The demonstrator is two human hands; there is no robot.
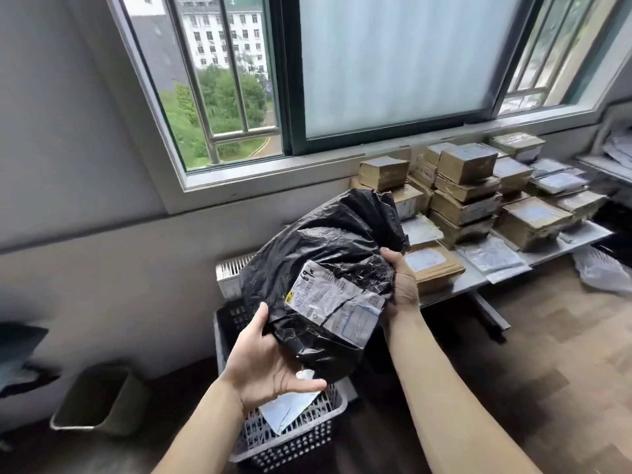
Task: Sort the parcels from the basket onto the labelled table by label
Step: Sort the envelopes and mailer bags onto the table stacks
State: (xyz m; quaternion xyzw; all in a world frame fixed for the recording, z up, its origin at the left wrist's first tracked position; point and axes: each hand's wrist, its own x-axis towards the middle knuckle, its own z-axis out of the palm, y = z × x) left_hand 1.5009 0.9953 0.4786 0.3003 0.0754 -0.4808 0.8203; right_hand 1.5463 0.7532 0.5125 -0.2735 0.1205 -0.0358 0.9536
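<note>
A large black plastic parcel (325, 248) with a white shipping label (337, 301) facing me is held up above the basket (290, 436). My left hand (266, 366) grips its lower left corner from beneath, thumb on the front. On its right edge my right hand (403, 285) grips the plastic with curled fingers. The grey perforated basket on the floor holds at least one white parcel (287, 405). At the right, the grey table (468, 282) carries several brown boxes and flat mailers.
Stacked cardboard boxes (465, 186) fill the table under the window. A radiator (232, 268) stands behind the basket. At the lower left sits a green bin (102, 398). A clear plastic bag (602, 268) lies on the wooden floor at right.
</note>
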